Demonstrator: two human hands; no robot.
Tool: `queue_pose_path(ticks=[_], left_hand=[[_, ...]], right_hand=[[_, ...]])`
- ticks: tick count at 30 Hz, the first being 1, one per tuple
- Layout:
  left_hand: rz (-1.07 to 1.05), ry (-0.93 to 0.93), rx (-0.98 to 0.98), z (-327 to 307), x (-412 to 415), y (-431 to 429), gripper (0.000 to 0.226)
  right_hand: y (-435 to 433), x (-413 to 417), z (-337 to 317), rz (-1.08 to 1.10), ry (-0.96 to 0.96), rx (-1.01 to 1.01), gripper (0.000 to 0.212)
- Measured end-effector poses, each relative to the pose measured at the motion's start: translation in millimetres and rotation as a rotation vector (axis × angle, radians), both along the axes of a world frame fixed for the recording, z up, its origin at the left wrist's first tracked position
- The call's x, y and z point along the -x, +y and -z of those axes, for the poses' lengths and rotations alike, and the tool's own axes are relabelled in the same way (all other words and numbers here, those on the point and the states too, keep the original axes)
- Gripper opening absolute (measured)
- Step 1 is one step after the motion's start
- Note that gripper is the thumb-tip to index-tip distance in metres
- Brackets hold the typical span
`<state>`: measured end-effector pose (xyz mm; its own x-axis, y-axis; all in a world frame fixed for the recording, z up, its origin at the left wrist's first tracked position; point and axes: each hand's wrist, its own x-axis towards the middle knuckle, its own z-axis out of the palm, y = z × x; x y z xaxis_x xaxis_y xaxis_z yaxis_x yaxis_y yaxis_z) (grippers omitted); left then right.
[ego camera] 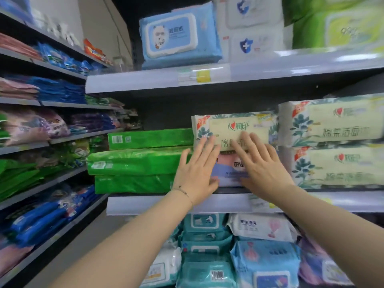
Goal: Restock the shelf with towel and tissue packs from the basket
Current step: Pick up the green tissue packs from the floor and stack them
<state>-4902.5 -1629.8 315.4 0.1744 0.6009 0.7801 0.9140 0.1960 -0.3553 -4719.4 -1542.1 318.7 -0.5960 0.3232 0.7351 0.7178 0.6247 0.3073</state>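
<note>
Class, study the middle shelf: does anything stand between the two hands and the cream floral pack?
Nothing visible does. The left hand and right hand lie flat, with their fingers against the cream floral pack, which sits on a purple pack. Whether anything behind blocks it is hidden.

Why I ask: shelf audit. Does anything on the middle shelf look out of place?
Yes: under the cream floral pack that the left hand and right hand press flat lies a blue-and-pink pack of another design, while the stack to its right is two matching cream packs.
</note>
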Motion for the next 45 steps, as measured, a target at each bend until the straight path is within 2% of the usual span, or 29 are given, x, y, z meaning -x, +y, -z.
queue_pose_path(ticks=[3, 5, 13, 16, 20, 22, 25, 27, 30, 32, 34, 36, 38, 41, 45], left_hand=[[-0.066, -0.029, 0.017, -4.8, -15.9, 20.2, 0.118], [-0.087, -0.039, 0.009, -6.8, -20.4, 27.9, 0.126], [-0.079, -0.015, 0.006, -11.9, -22.4, 41.5, 0.126], [-0.096, 0.022, -0.018, -17.5, -35.9, 34.5, 0.103], [0.018, 0.086, -0.008, -23.9, -60.9, 20.1, 0.042], [0.124, 0.135, 0.111, -25.3, -76.1, 15.1, 0.027], [0.232, 0.216, 0.291, -24.6, -97.4, 15.6, 0.023], [0.271, 0.233, 0.318, -31.3, -115.9, 12.2, 0.022], [0.194, 0.143, 0.370, -30.9, -132.8, 23.9, 0.015], [0.147, 0.015, 0.348, -30.4, -141.1, 32.3, 0.022], [0.174, -0.198, 0.315, -29.0, -147.9, 41.9, 0.044], [0.229, -0.431, 0.279, -24.5, -156.8, 50.4, 0.072], [0.296, -0.569, 0.242, -19.8, -164.2, 58.7, 0.092], [0.432, -0.607, 0.235, -12.2, -172.7, 71.0, 0.104], [0.354, -0.569, 0.274, -12.7, -182.8, 77.2, 0.118]], right_hand=[[12.4, -8.7, -1.9, 0.024, 0.013, 0.014, 0.114], [19.3, -9.4, -3.7, 0.026, 0.023, 0.025, 0.117], [27.2, -3.8, -10.6, 0.049, -0.056, 0.138, 0.110], [4.0, -7.5, -28.1, 0.050, -0.093, 0.201, 0.090], [-15.8, -30.6, -45.9, -0.069, -0.085, 0.224, 0.042], [-22.5, -47.7, -49.5, -0.018, -0.135, 0.233, 0.028], [-26.8, -76.3, -49.7, 0.102, -0.231, 0.200, 0.024], [-25.4, -100.3, -47.8, 0.145, -0.252, 0.226, 0.026], [-20.0, -144.5, -46.3, 0.255, -0.260, 0.300, 0.030], [-14.0, -174.5, -43.6, 0.351, -0.233, 0.346, 0.032], [-5.9, -200.1, -38.6, 0.416, -0.128, 0.365, 0.033], [4.4, -217.1, -30.9, 0.440, 0.042, 0.343, 0.036], [16.0, -225.0, -23.9, 0.412, 0.278, 0.341, 0.050], [31.0, -222.4, -19.3, 0.315, 0.478, 0.377, 0.074], [44.9, -207.5, -17.7, 0.226, 0.512, 0.487, 0.089]])
